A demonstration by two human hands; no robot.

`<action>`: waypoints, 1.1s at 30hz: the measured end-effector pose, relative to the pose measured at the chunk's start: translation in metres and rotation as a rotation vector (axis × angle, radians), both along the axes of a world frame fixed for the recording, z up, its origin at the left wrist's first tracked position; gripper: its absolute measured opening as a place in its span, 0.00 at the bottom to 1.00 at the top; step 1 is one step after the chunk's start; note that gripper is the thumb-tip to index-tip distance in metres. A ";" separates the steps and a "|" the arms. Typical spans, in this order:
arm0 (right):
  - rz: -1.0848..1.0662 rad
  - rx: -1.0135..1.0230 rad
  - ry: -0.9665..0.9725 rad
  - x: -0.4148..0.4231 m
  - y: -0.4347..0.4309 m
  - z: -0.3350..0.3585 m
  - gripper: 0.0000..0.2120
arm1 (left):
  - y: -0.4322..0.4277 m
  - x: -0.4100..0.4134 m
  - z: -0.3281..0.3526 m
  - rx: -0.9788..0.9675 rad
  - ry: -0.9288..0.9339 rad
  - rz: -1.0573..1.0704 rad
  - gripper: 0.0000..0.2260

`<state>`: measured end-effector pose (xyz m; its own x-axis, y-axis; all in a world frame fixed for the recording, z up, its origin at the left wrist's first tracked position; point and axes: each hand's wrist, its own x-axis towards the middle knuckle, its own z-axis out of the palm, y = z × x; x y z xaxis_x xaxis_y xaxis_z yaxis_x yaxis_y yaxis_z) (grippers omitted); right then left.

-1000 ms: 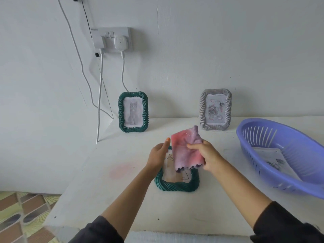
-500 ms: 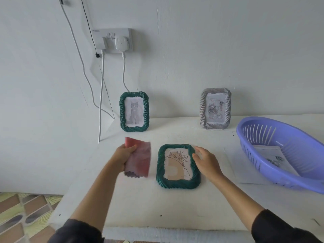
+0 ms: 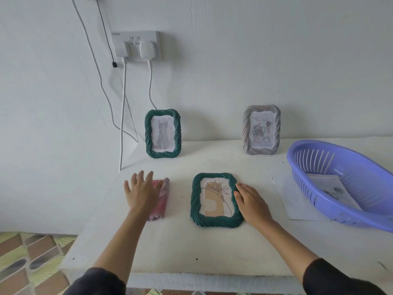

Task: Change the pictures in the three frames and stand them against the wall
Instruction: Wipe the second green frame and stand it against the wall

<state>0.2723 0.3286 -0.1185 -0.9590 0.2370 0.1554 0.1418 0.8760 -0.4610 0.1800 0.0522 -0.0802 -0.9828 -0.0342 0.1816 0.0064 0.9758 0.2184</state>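
A dark green twisted-rim frame (image 3: 215, 222) lies flat, face up, on the white bench (image 3: 191, 250), showing a line drawing of a flower over tan shapes. It lies between the two hands. The right hand (image 3: 253, 204) is against the frame's right rim, its fingertips (image 3: 239, 188) and thumb touching the edge; whether it actually grips the rim or only rests on it I cannot tell. The left hand (image 3: 142, 192) is apart from the frame, off to its left, fingers straight and spread wide, palm down over a pink cloth (image 3: 163, 199) that lies on the bench; the hand covers the cloth's left part and holds nothing. At the back, a second green frame (image 3: 163, 154) with a grey cat picture stands upright against the wall (image 3: 255, 60), and a grey twisted frame (image 3: 261, 151) with a rose picture stands against it further right, the two well apart. The flat frame lies in front of the gap between them. To the right sits a purple slotted basket (image 3: 302, 165) with printed sheets (image 3: 331, 188) inside, resting partly on a white sheet of paper (image 3: 297, 201). Above the cat frame a wall socket (image 3: 136, 45) carries two white plugs, their cables hanging down.
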 end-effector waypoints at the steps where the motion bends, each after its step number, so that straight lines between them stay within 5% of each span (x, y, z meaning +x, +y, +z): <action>1: -0.002 0.007 -0.003 0.000 0.000 -0.001 0.22 | 0.001 0.001 -0.004 -0.005 -0.035 -0.038 0.24; 7: -0.006 0.022 -0.003 -0.002 0.000 -0.003 0.22 | -0.002 0.005 -0.019 -0.012 -0.138 -0.093 0.22; 12: -0.010 -0.010 -0.006 0.000 -0.001 -0.003 0.22 | 0.040 0.017 0.003 -0.013 0.026 -0.104 0.22; 17: -0.144 0.089 0.060 0.004 -0.003 0.003 0.21 | 0.090 0.042 -0.004 -0.048 -0.229 -0.207 0.24; 21: -0.198 0.058 -0.003 0.008 -0.015 0.007 0.18 | 0.097 0.045 -0.007 0.120 -0.274 -0.181 0.19; 25: -0.234 -0.198 -0.009 0.004 -0.020 0.018 0.13 | 0.096 0.036 0.000 0.527 -0.385 -0.158 0.13; 27: -0.249 -0.551 0.027 0.000 -0.017 0.026 0.06 | 0.096 0.028 0.007 0.887 -0.444 -0.134 0.08; 29: -0.233 -1.017 0.055 -0.006 -0.013 0.033 0.13 | 0.096 0.016 0.017 1.106 -0.520 -0.084 0.05; 33: -0.140 -1.243 0.043 -0.033 0.003 0.051 0.10 | 0.104 -0.020 0.032 1.262 -0.598 -0.117 0.17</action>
